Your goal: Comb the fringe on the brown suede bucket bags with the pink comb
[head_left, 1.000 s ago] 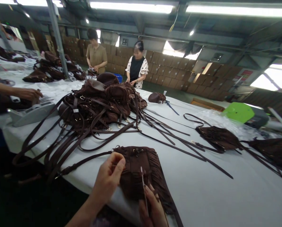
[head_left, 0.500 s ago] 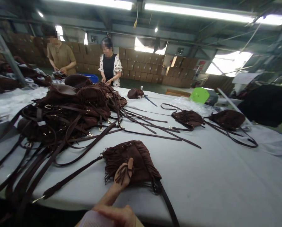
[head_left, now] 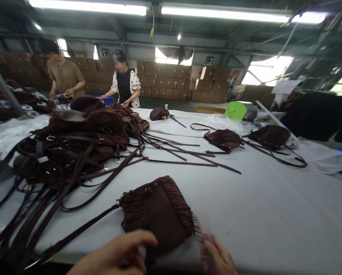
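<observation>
A dark brown fringed bag (head_left: 163, 214) lies on the near part of the white-covered table, its drawstring eyelets toward the far edge. My left hand (head_left: 116, 254) is at the bag's lower left, index finger stretched over its edge and a gap below that finger. My right hand (head_left: 221, 258) is closed around a blurred purplish comb (head_left: 209, 244) at the bag's lower right corner, beside the fringe. A strap (head_left: 81, 229) with a metal clasp runs from the bag to the lower left. The bag's lower edge is partly blurred.
A heap of brown bags (head_left: 81, 133) with trailing straps fills the table's left side. Two more bags (head_left: 225, 139) lie at the right, and a small one (head_left: 159, 114) lies farther back. Two people (head_left: 125, 84) stand across the table. A green machine (head_left: 236, 110) stands at the back right.
My left hand has drawn back from the tassel on the bag's front to its lower left. My right hand has moved right to the bag's lower right corner, with the comb now visible.
</observation>
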A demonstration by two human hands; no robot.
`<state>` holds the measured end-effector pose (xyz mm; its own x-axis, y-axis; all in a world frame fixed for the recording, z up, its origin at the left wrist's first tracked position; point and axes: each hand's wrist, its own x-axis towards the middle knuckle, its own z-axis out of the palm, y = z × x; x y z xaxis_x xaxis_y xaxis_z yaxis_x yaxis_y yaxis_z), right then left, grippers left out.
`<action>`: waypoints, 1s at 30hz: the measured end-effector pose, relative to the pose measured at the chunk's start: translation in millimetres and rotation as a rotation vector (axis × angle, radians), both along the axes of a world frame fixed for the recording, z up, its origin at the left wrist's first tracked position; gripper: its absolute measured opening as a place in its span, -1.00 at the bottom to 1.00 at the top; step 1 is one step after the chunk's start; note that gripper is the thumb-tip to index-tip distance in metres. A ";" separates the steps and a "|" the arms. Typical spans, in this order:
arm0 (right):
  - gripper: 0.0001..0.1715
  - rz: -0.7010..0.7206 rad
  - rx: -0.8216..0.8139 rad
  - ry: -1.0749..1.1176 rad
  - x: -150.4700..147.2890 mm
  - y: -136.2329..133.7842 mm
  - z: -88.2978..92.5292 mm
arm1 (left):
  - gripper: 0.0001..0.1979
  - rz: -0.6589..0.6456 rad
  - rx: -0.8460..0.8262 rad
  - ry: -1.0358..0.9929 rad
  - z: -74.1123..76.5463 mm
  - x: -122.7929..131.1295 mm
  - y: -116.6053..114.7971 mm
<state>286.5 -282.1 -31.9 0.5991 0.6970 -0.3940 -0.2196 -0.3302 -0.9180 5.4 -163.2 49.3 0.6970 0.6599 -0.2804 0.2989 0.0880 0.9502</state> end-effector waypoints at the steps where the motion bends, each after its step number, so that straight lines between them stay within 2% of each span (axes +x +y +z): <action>1: -0.46 -0.019 -0.011 -0.065 5.9 -1.2 1.6 | -0.49 0.030 0.098 -0.003 6.7 0.8 20.4; 3: -0.42 0.052 -0.044 -0.187 13.6 1.7 7.8 | -0.44 0.293 0.349 -0.017 11.6 18.9 71.2; 4: -0.43 0.105 -0.062 -0.251 15.2 4.8 10.8 | -0.39 0.355 0.450 0.023 9.9 34.5 96.4; 5: -0.44 0.152 -0.070 -0.329 15.4 8.1 12.7 | -0.38 0.349 0.496 0.094 6.2 52.5 118.4; 7: -0.50 0.214 -0.034 -0.543 13.9 11.9 11.0 | -0.45 0.120 0.373 0.222 -4.2 88.7 147.3; 9: -0.53 0.218 0.058 -0.802 13.7 9.6 2.2 | -0.51 -0.073 0.269 0.272 -15.1 116.8 154.7; 12: -0.57 0.153 0.125 -1.058 23.5 -4.0 -9.4 | -0.49 -0.192 0.240 0.234 -27.3 135.9 140.7; 14: -0.56 0.088 0.074 -1.075 35.6 -13.3 -3.8 | -0.46 -0.169 0.234 0.159 -29.3 138.5 126.8; 16: -0.55 0.024 0.021 -1.044 46.8 -16.3 15.7 | -0.46 -0.075 0.260 0.091 -24.5 141.3 112.4; 19: -0.58 -0.004 0.015 -1.033 48.1 -3.4 58.2 | -0.47 0.029 0.315 0.025 -7.4 155.1 86.9; 21: -0.65 0.116 0.000 -1.129 37.1 12.5 80.7 | -0.48 0.046 0.285 -0.060 5.8 168.3 67.6; 23: -0.63 0.310 -0.115 -1.331 26.9 26.2 89.9 | -0.49 0.076 0.221 -0.150 16.1 179.3 50.2; 26: -0.40 0.474 -0.299 -1.572 37.0 29.4 83.3 | -0.50 0.160 0.119 -0.227 21.8 185.6 34.2; 30: -0.44 0.566 -0.383 -1.638 92.5 -3.4 72.3 | -0.50 0.176 0.033 -0.249 14.7 186.5 24.5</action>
